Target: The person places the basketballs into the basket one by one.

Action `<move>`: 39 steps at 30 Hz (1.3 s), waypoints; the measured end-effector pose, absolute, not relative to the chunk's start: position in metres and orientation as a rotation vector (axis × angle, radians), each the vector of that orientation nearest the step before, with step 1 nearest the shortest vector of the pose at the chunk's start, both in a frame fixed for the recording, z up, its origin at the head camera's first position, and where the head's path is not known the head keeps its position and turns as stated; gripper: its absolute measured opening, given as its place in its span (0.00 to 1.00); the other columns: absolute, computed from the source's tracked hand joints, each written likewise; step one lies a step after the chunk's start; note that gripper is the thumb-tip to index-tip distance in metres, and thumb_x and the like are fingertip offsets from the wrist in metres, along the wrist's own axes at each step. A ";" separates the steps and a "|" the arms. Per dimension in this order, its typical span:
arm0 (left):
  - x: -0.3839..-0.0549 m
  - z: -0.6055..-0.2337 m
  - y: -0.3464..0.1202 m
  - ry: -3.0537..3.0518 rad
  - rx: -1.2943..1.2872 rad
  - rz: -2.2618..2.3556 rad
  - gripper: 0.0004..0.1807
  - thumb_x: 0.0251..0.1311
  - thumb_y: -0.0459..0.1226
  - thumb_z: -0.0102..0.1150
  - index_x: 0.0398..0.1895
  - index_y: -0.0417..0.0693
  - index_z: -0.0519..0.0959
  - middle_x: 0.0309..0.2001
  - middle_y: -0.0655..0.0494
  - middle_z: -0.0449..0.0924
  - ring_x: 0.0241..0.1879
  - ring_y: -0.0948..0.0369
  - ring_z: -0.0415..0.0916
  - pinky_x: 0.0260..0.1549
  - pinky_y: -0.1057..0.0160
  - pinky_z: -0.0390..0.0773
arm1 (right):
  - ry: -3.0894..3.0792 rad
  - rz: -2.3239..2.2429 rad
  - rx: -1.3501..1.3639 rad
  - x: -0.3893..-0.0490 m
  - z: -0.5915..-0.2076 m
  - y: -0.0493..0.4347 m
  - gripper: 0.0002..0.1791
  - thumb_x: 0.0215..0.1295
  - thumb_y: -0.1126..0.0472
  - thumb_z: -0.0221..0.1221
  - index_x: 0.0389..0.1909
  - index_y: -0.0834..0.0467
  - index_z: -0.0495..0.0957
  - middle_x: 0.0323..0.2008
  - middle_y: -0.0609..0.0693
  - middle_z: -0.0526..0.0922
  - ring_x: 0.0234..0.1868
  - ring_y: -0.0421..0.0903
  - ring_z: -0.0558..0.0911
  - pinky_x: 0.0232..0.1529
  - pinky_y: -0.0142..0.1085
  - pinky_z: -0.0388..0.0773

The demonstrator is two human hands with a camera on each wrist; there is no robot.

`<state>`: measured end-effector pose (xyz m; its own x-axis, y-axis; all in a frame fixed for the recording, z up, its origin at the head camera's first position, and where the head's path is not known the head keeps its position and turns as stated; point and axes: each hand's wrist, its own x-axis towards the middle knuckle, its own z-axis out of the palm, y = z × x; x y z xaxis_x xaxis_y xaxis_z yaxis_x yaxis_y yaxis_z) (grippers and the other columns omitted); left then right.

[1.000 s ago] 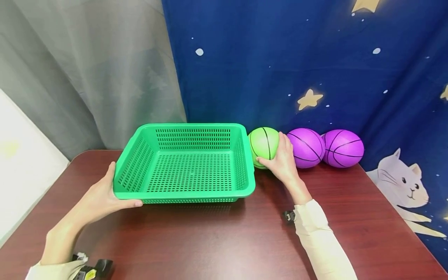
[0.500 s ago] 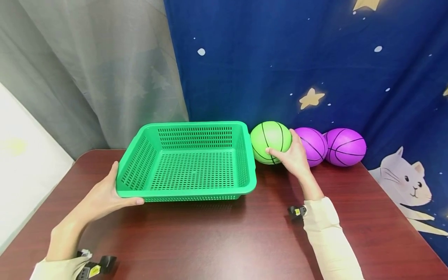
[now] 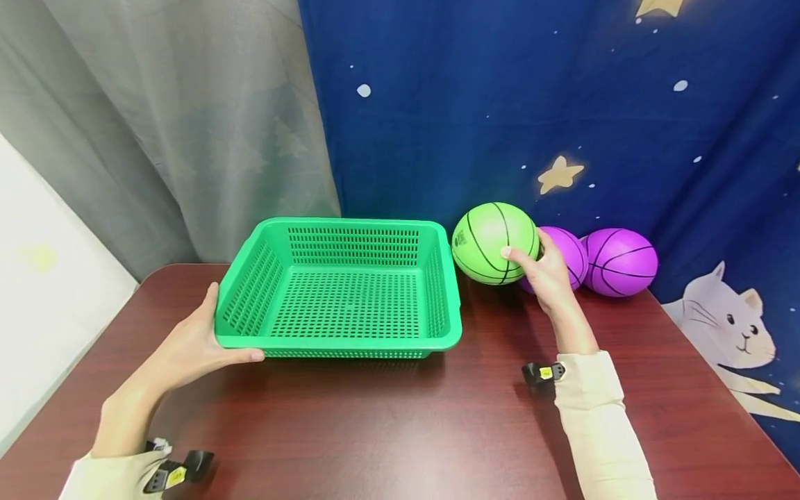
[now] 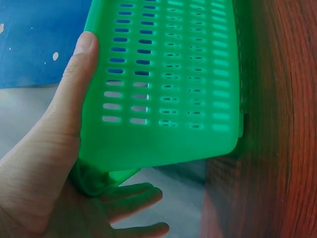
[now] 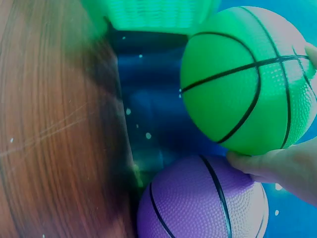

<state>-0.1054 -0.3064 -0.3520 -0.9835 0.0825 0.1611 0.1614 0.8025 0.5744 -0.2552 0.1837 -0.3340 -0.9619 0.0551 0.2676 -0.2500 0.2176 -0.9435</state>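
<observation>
A green plastic basket (image 3: 350,343) with slotted walls sits on the table. My left hand (image 3: 192,347) grips its near left corner, thumb along the front rim; the left wrist view shows the hand wrapped over the basket's rim (image 4: 99,163). Right of the basket, my right hand (image 3: 551,276) holds a light green toy basketball (image 3: 484,239), its thumb on the near side and fingers behind. In the right wrist view the green ball (image 5: 228,104) is raised above the level of a purple ball (image 5: 198,203).
Two purple basketballs stand by the curtain, the nearer one (image 3: 571,253) partly behind my right hand, the other (image 3: 621,264) farther right. A blue starry curtain (image 3: 425,125) and a grey one (image 3: 250,125) rise behind the brown table (image 3: 375,423).
My right hand has lifted the green basketball and brought it slightly right and closer, so it now overlaps the nearer purple ball. The left hand keeps its grip on the basket corner.
</observation>
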 end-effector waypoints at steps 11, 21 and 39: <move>-0.103 -0.350 -0.308 -2.878 -0.173 -0.916 0.71 0.36 0.55 0.75 0.72 0.42 0.32 0.62 0.37 0.59 0.56 0.42 0.64 0.45 0.41 0.65 | -2.133 1.938 0.282 -0.248 -0.324 0.177 0.39 0.54 0.63 0.63 0.67 0.63 0.59 0.59 0.59 0.67 0.54 0.46 0.69 0.52 0.30 0.68; -0.099 -0.348 -0.309 -2.905 -0.152 -0.907 0.73 0.37 0.56 0.73 0.72 0.46 0.26 0.69 0.35 0.46 0.60 0.38 0.58 0.47 0.38 0.63 | -2.132 1.897 0.516 -0.224 -0.306 0.149 0.42 0.51 0.67 0.65 0.67 0.57 0.58 0.60 0.55 0.66 0.54 0.47 0.71 0.51 0.31 0.70; -0.097 -0.345 -0.300 -2.897 -0.159 -0.908 0.73 0.36 0.55 0.74 0.72 0.46 0.27 0.64 0.35 0.56 0.58 0.40 0.61 0.45 0.39 0.65 | -2.440 1.199 0.755 -0.182 -0.313 0.089 0.56 0.33 0.43 0.75 0.67 0.49 0.59 0.59 0.48 0.68 0.53 0.48 0.71 0.47 0.49 0.72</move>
